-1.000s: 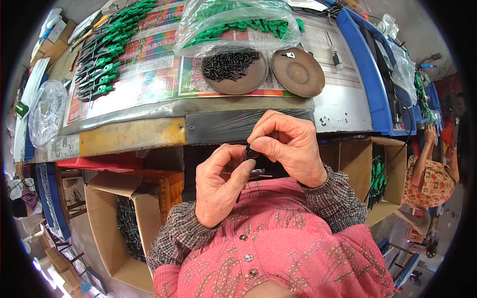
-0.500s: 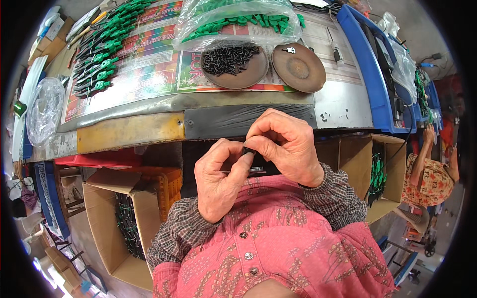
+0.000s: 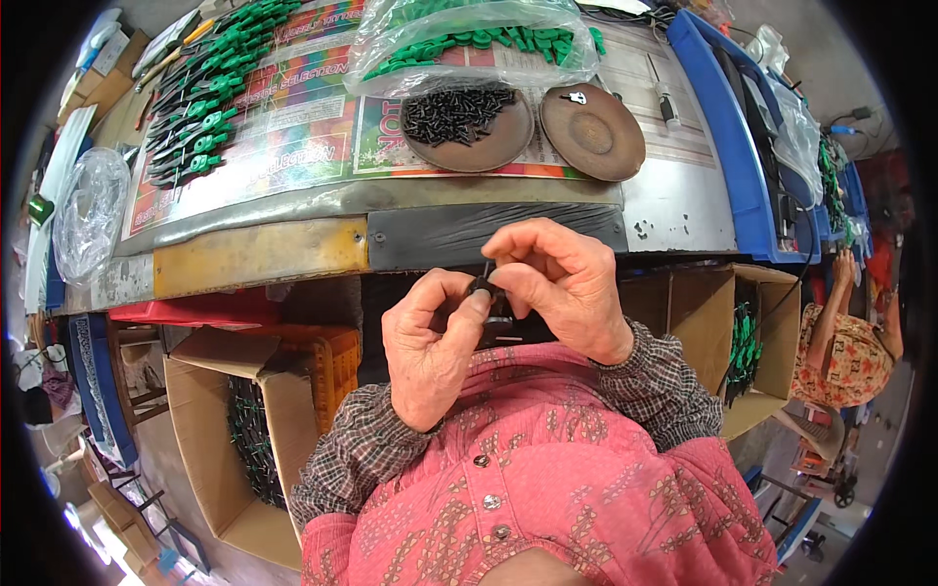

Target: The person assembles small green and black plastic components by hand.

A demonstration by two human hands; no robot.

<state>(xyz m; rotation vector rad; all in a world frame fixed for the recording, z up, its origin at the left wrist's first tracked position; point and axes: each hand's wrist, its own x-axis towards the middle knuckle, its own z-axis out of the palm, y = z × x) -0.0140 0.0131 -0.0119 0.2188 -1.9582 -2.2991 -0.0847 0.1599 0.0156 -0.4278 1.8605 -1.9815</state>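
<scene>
In front of my lap, just below the bench edge, both hands meet. My left hand [image 3: 430, 342] is closed, pinching a small black part [image 3: 481, 285] between thumb and forefinger. Closed beside it, my right hand [image 3: 567, 293] has its thumb and forefinger at a thin dark pin [image 3: 488, 266] that stands up from the black part. The fingers partly hide both pieces. On the bench beyond lies a brown round dish [image 3: 498, 146] holding a pile of small black screw-like pieces [image 3: 454, 114]. Another brown dish [image 3: 592, 137] to its right carries one small white piece [image 3: 575, 98].
A clear plastic bag [image 3: 469, 78] of green parts lies behind the dishes. Rows of black-and-green tools [image 3: 205, 117] cover the bench's left. A screwdriver [image 3: 668, 105] and blue crate [image 3: 718, 137] are right. Cardboard boxes [image 3: 215, 439] flank me. Another person's arm [image 3: 840, 293] shows far right.
The thin pin now shows upright above the black part between my fingertips. My right fingers have shifted slightly, and the view has moved a little.
</scene>
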